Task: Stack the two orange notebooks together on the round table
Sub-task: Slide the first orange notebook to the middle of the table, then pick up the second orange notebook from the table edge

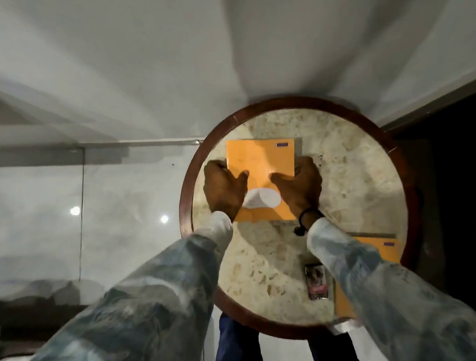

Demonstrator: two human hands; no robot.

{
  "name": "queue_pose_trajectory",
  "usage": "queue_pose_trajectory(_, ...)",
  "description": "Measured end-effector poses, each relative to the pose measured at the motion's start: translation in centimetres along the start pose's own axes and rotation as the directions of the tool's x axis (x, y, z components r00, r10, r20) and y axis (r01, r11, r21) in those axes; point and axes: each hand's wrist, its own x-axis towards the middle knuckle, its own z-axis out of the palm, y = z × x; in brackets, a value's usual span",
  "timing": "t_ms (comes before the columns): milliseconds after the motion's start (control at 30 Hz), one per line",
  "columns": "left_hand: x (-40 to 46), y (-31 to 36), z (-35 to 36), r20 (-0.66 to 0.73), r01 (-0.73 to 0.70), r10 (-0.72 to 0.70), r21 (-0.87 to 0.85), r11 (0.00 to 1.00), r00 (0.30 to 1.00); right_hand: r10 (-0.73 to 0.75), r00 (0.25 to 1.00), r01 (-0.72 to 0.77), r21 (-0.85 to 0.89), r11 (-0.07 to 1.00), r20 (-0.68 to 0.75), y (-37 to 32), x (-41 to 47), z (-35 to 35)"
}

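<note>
An orange notebook (260,162) with a white oval label lies on the far half of the round stone-topped table (355,174). My left hand (224,189) grips its left edge, thumb on the cover. My right hand (300,186) grips its right edge the same way. A second orange notebook (384,251) lies at the near right of the table, mostly hidden under my right sleeve.
A small dark packet (316,282) lies on the table near its front edge, left of the second notebook. The table has a dark wooden rim (185,194). A white wall stands behind, a glossy pale floor spreads to the left, and my legs show below the table.
</note>
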Motion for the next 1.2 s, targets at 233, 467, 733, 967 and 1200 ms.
queue_pose_trajectory(233,0.5,1.9,2.1,0.046,-0.009,-0.003,0.255,0.967,0.999,0.024,0.998,-0.018,-0.115,0.993,0.052,0.5,3.4,-3.2)
queue_pose_trajectory(467,-15.2,-1.1,7.8,0.262,-0.03,-0.022,0.195,0.98,0.965,0.169,0.981,-0.139,-0.269,0.953,0.093,8.8,-3.5,-14.3)
queue_pose_trajectory(733,-25.9,-2.3,18.3,0.395,-0.025,-0.081,0.257,0.966,0.915,0.411,0.912,-0.4,-0.25,0.882,-0.011,21.8,-7.8,-21.1)
queue_pose_trajectory(967,-25.7,-0.5,21.1,0.231,0.105,-0.17,0.269,0.957,0.958,0.416,0.906,-0.398,-0.18,0.899,0.073,25.1,-8.0,-21.5)
queue_pose_trajectory(1200,-21.4,3.7,18.8,0.142,0.15,-0.153,0.033,0.988,0.978,0.249,0.967,-0.238,-0.155,0.959,0.054,19.5,-5.1,-22.4)
